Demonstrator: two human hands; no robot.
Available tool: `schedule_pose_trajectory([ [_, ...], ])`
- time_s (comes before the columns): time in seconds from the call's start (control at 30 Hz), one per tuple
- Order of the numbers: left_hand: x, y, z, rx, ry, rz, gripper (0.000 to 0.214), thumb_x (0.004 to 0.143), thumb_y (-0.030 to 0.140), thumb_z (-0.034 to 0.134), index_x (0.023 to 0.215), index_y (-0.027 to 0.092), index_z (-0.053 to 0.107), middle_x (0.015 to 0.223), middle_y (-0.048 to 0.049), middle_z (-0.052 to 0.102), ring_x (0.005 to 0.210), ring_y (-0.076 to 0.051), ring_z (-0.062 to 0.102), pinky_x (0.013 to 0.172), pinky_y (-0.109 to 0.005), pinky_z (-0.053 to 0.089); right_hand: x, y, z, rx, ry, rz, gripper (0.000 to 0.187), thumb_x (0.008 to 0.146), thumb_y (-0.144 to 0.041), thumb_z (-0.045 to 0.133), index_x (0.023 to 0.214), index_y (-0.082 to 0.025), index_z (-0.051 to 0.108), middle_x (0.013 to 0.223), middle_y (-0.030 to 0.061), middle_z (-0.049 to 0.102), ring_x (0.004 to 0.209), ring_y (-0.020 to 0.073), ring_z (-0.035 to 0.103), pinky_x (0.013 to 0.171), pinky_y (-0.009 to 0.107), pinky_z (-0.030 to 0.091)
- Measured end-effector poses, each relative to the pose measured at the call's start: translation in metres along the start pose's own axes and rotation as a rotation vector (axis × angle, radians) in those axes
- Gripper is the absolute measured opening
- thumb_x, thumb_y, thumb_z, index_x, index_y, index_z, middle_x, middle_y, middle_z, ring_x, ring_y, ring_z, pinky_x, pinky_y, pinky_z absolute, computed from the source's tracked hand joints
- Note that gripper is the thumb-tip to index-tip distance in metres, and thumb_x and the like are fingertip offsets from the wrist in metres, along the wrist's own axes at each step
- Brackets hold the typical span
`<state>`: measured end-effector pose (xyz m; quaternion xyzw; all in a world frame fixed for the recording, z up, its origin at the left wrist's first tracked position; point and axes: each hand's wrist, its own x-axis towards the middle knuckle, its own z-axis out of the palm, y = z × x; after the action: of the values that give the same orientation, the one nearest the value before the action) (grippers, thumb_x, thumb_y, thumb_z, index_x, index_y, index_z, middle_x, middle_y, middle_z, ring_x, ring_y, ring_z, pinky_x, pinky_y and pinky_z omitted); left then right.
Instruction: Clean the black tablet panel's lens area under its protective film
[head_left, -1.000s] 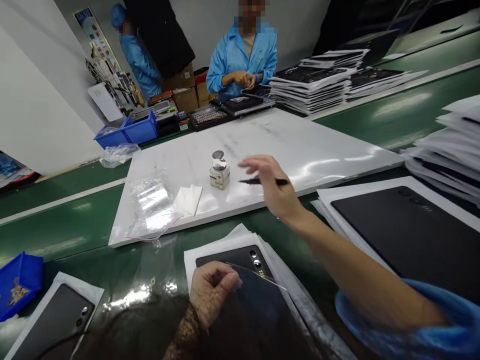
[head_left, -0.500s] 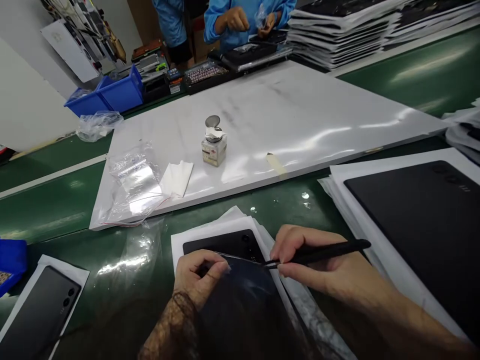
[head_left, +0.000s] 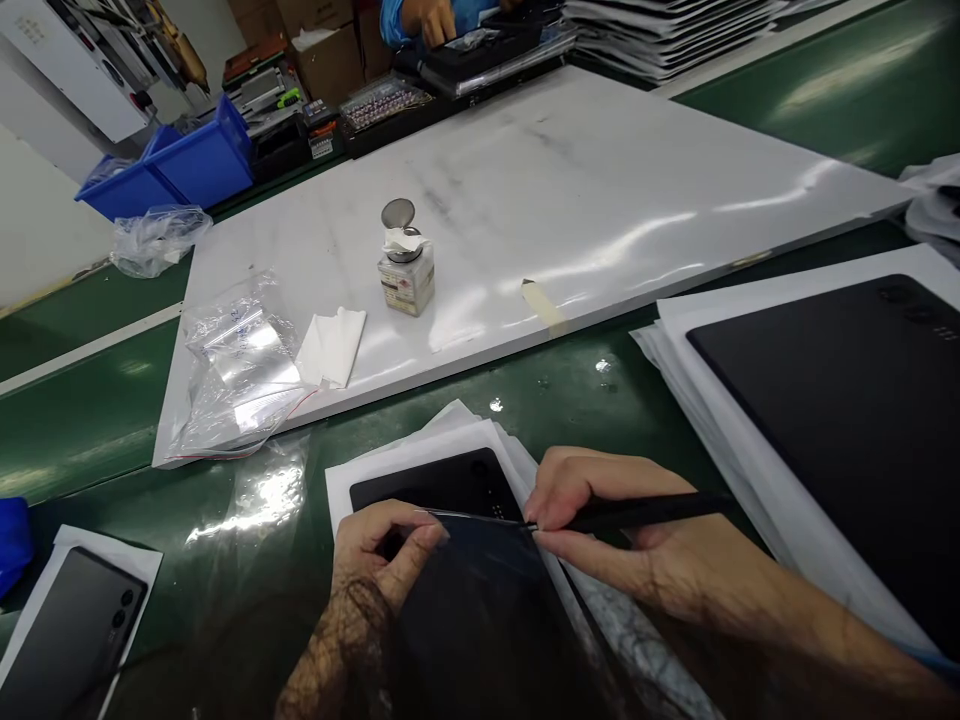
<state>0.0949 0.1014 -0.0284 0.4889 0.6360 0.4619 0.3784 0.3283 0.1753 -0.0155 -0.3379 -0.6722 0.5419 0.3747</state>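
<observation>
My left hand (head_left: pixel 382 555) is closed, thumb and fingertips pinching the upper left corner of a thin dark glossy sheet (head_left: pixel 480 590). Between my right thumb and fingers sits a pair of black tweezers (head_left: pixel 630 512), held almost level; my right hand (head_left: pixel 600 510) is closed on it. The tips meet the sheet's upper right corner; whether they grip it is too small to tell. Behind the raised sheet edge lies a black device back panel (head_left: pixel 427 480) with a camera cutout, on white paper sheets (head_left: pixel 337 495). The sheet hides its lower part.
To the right, a large black panel (head_left: pixel 832 400) rests on white paper. A smaller dark panel (head_left: pixel 71 630) lies at left. On the white board (head_left: pixel 600 180) are a glass bottle (head_left: pixel 407 278), folded tissue (head_left: pixel 330 350) and plastic bags (head_left: pixel 240 360). Opposite, a co-worker's hand (head_left: pixel 431 20) shows.
My view has tilted downward and shifted a little right. My right fingers are now closer to the sheet's corner, and the tweezers' tips show less. My left hand keeps its pinch.
</observation>
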Motion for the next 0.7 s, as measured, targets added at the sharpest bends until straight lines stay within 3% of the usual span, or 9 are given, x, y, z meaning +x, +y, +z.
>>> schedule_pose_trajectory([
  [0.27, -0.001, 0.000, -0.001, 0.013, 0.002, 0.009, 0.004, 0.066, 0.024, 0.069, 0.064, 0.023, 0.071, 0.057, 0.0008, 0.075, 0.053, -0.020, 0.070, 0.050, -0.024, 0.057, -0.001, 0.000, 0.000, 0.061, -0.023, -0.049, 0.024, 0.094, -0.026, 0.090, 0.071, -0.032, 0.085, 0.070, 0.0032, 0.083, 0.059, 0.0228, 0.080, 0.054, 0.031, 0.064],
  [0.47, 0.001, 0.002, 0.000, 0.017, 0.008, 0.024, 0.006, 0.067, 0.024, 0.067, 0.062, 0.022, 0.071, 0.054, 0.0011, 0.074, 0.049, -0.019, 0.069, 0.045, -0.021, 0.055, -0.014, 0.003, 0.001, 0.117, -0.044, -0.154, 0.021, 0.090, -0.017, 0.091, 0.082, -0.037, 0.093, 0.071, 0.0064, 0.083, 0.057, 0.0273, 0.080, 0.053, 0.037, 0.067],
  [0.53, 0.000, 0.001, 0.001, 0.032, 0.001, 0.039, 0.006, 0.067, 0.024, 0.067, 0.062, 0.023, 0.071, 0.054, 0.0018, 0.074, 0.049, -0.019, 0.070, 0.045, -0.021, 0.056, -0.018, 0.011, 0.009, 0.181, 0.125, -0.123, 0.020, 0.084, -0.020, 0.097, 0.080, -0.039, 0.092, 0.070, 0.0056, 0.082, 0.056, 0.0280, 0.078, 0.051, 0.040, 0.066],
  [0.63, -0.004, -0.001, 0.002, 0.078, -0.009, 0.075, 0.002, 0.065, 0.025, 0.070, 0.063, 0.026, 0.072, 0.055, 0.0034, 0.075, 0.050, -0.019, 0.070, 0.049, -0.022, 0.056, -0.017, 0.027, 0.030, 0.392, 0.520, 0.021, 0.019, 0.077, -0.028, 0.104, 0.074, -0.037, 0.088, 0.070, 0.0024, 0.078, 0.052, 0.0227, 0.071, 0.045, 0.034, 0.060],
  [0.7, -0.006, -0.002, 0.002, 0.104, -0.011, 0.097, 0.001, 0.064, 0.027, 0.072, 0.064, 0.028, 0.072, 0.055, 0.0046, 0.074, 0.051, -0.018, 0.069, 0.052, -0.023, 0.056, -0.012, 0.039, 0.043, 0.507, 0.629, 0.146, 0.024, 0.072, -0.033, 0.107, 0.069, -0.033, 0.084, 0.068, 0.0011, 0.075, 0.051, 0.0194, 0.068, 0.044, 0.030, 0.056],
])
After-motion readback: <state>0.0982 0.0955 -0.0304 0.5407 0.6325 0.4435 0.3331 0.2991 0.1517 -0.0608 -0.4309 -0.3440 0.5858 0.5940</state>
